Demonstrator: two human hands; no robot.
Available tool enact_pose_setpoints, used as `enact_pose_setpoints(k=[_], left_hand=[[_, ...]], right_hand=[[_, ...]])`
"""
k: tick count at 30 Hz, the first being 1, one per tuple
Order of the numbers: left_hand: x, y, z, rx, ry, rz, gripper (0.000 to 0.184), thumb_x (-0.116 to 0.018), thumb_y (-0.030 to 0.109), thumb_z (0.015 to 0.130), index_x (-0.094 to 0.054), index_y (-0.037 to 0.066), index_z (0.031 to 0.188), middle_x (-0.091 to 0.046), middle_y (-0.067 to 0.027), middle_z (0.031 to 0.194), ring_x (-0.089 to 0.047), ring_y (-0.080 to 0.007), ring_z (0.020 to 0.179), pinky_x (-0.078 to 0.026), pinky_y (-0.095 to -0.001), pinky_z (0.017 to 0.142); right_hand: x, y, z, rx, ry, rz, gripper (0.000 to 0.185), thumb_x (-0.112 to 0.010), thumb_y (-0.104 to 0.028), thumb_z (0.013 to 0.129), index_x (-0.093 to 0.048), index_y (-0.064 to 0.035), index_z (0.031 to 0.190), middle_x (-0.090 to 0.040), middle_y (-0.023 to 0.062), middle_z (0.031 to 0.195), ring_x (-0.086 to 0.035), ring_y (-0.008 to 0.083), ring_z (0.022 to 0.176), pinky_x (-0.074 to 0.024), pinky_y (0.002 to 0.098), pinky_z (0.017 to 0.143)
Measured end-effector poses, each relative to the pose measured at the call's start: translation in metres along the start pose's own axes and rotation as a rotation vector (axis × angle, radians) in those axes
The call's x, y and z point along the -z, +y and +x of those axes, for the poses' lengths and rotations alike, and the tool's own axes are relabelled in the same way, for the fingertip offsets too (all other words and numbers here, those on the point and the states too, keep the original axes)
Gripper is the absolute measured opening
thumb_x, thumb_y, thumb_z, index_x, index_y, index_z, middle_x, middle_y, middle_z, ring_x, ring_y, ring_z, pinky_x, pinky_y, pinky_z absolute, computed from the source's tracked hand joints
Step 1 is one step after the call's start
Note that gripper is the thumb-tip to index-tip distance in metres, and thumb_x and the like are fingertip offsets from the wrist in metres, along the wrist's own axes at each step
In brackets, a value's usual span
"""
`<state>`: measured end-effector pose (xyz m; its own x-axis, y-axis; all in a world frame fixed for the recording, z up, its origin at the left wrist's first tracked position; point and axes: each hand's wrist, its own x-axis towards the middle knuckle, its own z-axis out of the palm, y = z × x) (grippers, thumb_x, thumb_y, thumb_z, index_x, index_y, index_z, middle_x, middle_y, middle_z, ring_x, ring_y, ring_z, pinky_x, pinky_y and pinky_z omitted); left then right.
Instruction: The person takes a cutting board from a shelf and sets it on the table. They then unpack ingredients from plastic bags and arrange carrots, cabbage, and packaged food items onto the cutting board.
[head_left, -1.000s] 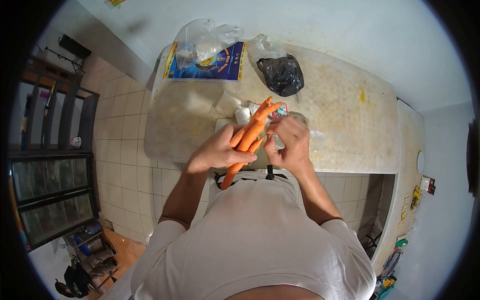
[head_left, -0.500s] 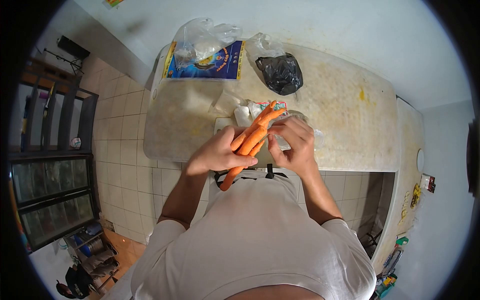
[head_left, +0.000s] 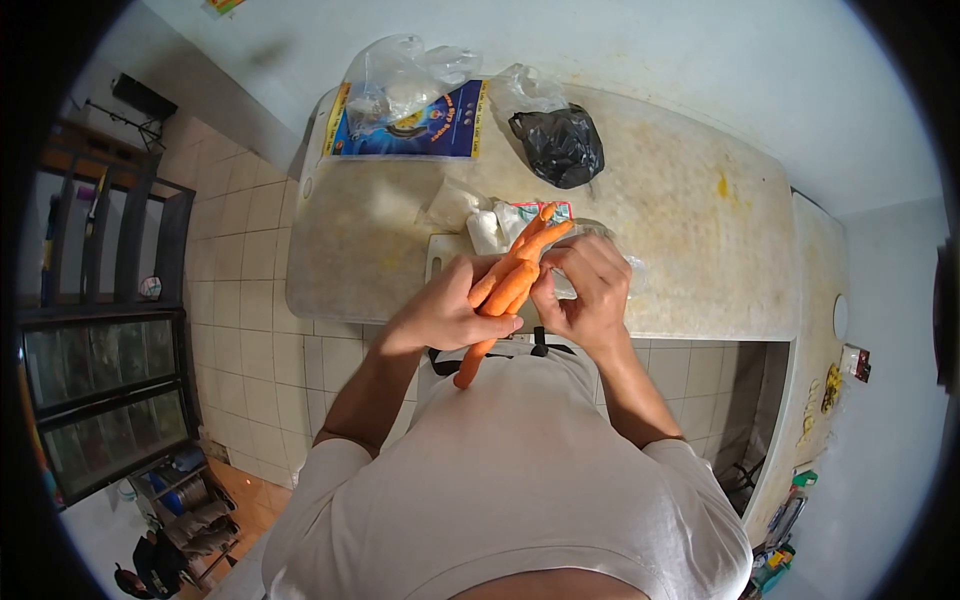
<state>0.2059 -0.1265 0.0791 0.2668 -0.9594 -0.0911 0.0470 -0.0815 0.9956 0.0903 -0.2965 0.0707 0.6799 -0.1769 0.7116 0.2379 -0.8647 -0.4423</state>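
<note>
Compared with one second ago, the bunch of carrots (head_left: pixel 512 287) has turned in our left hand (head_left: pixel 445 305): the blunt end of one carrot now faces our right hand (head_left: pixel 590 290), and the long lower tip has swung a little to the right, in front of our shirt (head_left: pixel 500 450). Our right fingertips, earlier near a thin carrot tip at the bunch's edge, are now beside that blunt end. The table (head_left: pixel 690 250) and the goods on it keep their places, apart from a slight shift of view.

Left fingers and thumb are wrapped firmly round the middle of the bunch. Right thumb and forefinger are narrowed almost together at the carrots' side; we cannot tell whether they pinch anything. The carrots are held up at the near table edge, slanting, upper ends pointing away from us.

Writing: the blue printed sheet (head_left: pixel 460 140) has reddish lettering across it and small repeated words along its yellow borders, none of which we can read with certainty. A clear plastic bag (head_left: pixel 410 75) covers part of the print. Beyond the carrots, a red-edged packet (head_left: pixel 562 211) shows too little to read. It sits beside a white wrapped item (head_left: pixel 485 230). The black plastic bag (head_left: pixel 558 148), touching a smaller clear bag (head_left: pixel 525 90), shows no marking that we can make out.
</note>
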Motion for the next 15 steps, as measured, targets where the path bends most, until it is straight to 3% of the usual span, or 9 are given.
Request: enact_pose_setpoints(k=[7, 10, 13, 15], left_hand=[[0.001, 0.001, 0.002, -0.022, 0.084, 0.071, 0.027, -0.074, 0.002, 0.076, -0.057, 0.000, 0.096, -0.055, 0.0008, 0.078, -0.049, -0.0078, 0.071, -0.045, -0.0270, 0.064], [0.002, -0.003, 0.003, -0.063, 0.117, 0.130, 0.042, -0.073, 0.006, 0.076, -0.061, -0.004, 0.114, -0.060, -0.0052, 0.079, -0.055, -0.0123, 0.069, -0.047, -0.0304, 0.064], [0.002, -0.004, 0.003, -0.090, 0.142, 0.167, 0.042, -0.073, 0.007, 0.075, -0.061, -0.004, 0.115, -0.060, -0.0072, 0.079, -0.056, -0.0135, 0.070, -0.047, -0.0313, 0.065], [0.002, -0.003, 0.003, -0.082, 0.153, 0.180, 0.043, -0.073, 0.009, 0.075, -0.061, -0.004, 0.115, -0.061, -0.0077, 0.079, -0.056, -0.0139, 0.070, -0.047, -0.0318, 0.066]], right_hand=[[0.000, -0.008, 0.002, -0.080, -0.026, -0.125, 0.011, -0.069, -0.004, 0.067, -0.062, -0.0038, 0.076, -0.065, 0.0076, 0.076, -0.061, 0.0276, 0.066, -0.0475, 0.0364, 0.059], [-0.003, -0.008, 0.000, -0.098, -0.014, -0.151, 0.012, -0.069, -0.004, 0.068, -0.062, -0.0042, 0.077, -0.065, 0.0076, 0.076, -0.063, 0.0278, 0.068, -0.0490, 0.0366, 0.060], [-0.011, -0.005, 0.001, -0.080, 0.070, -0.126, 0.011, -0.067, -0.003, 0.065, -0.061, -0.0050, 0.074, -0.058, 0.0058, 0.068, -0.055, 0.0251, 0.059, -0.0433, 0.0377, 0.054], [-0.011, -0.006, 0.001, -0.086, 0.069, -0.129, 0.010, -0.067, -0.003, 0.066, -0.061, -0.0047, 0.074, -0.058, 0.0066, 0.068, -0.056, 0.0262, 0.060, -0.0451, 0.0380, 0.054]])
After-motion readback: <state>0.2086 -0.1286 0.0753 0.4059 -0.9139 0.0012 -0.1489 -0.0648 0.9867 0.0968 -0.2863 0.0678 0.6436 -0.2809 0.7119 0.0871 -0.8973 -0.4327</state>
